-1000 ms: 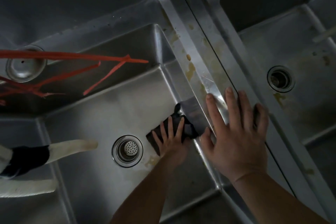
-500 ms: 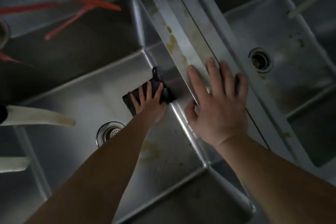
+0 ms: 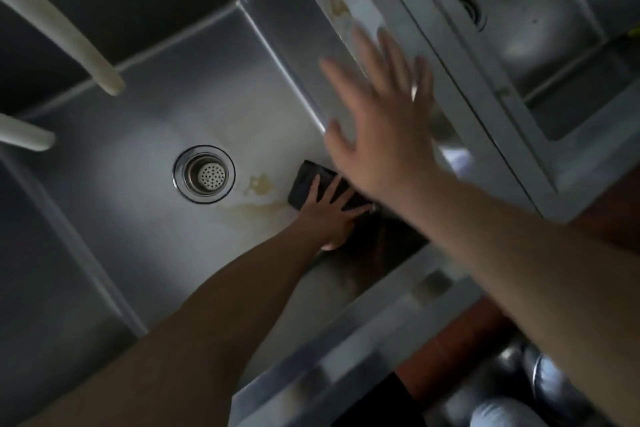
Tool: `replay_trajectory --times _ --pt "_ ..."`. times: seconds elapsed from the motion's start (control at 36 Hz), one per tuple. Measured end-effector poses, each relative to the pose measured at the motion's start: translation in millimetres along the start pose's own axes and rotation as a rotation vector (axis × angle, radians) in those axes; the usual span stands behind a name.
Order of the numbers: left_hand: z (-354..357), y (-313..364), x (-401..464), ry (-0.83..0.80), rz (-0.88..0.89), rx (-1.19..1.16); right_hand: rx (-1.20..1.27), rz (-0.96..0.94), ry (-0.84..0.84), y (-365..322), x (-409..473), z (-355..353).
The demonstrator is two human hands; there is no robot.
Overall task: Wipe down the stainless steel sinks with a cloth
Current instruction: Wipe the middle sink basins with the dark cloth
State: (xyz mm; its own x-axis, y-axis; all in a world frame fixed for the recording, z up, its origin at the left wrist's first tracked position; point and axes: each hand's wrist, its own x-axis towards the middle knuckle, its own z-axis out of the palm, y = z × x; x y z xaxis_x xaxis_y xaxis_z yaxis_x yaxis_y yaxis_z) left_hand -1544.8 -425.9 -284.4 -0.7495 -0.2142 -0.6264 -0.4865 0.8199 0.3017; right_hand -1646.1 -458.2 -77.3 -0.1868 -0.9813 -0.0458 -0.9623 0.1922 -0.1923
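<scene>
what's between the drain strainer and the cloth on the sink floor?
Head view: a yellowish-brown stain on the sink floor, between strainer and cloth.

A: Where is the cloth (image 3: 313,184)?

B: It is a dark, nearly black cloth lying flat on the floor of the nearer steel sink (image 3: 145,204), under the spread fingers (image 3: 325,189) of the left hand (image 3: 327,215), with its far corner poking out past the fingertips.

A: And the sink itself?

B: Dull grey stainless steel, with a round strainer drain (image 3: 204,173) well to the left of the fingers. A yellowish stain (image 3: 258,185) lies between drain and cloth (just beside the fingertips). A second sink (image 3: 512,3) sits beyond the stained dividing rim (image 3: 346,7).
</scene>
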Motion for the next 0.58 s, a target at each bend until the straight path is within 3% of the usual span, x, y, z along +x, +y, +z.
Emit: replay_trajectory --times 0.08,0.19,0.31,0.42,0.5,0.58 --pt "-7 -2 -18 0.144 -0.061 -0.041 -0.009 0.09 -0.222 -23 -62 9" --pt "7 -31 -34 0.077 0.003 0.154 -0.072 0.24 -0.432 -31 -118 17" --pt "34 -84 -56 0.171 -0.111 0.091 -0.088 0.2 -0.389 -32 -139 23" --pt "49 -128 -81 0.296 -0.386 -0.072 -0.119 0.241 -0.392 -35 -135 28" --pt "50 -131 -88 0.348 -0.561 -0.141 -0.134 0.247 -0.397 -36 -136 29" --pt "51 -109 -83 0.342 -0.628 -0.162 -0.139 0.257 -0.403 -37 -135 30"
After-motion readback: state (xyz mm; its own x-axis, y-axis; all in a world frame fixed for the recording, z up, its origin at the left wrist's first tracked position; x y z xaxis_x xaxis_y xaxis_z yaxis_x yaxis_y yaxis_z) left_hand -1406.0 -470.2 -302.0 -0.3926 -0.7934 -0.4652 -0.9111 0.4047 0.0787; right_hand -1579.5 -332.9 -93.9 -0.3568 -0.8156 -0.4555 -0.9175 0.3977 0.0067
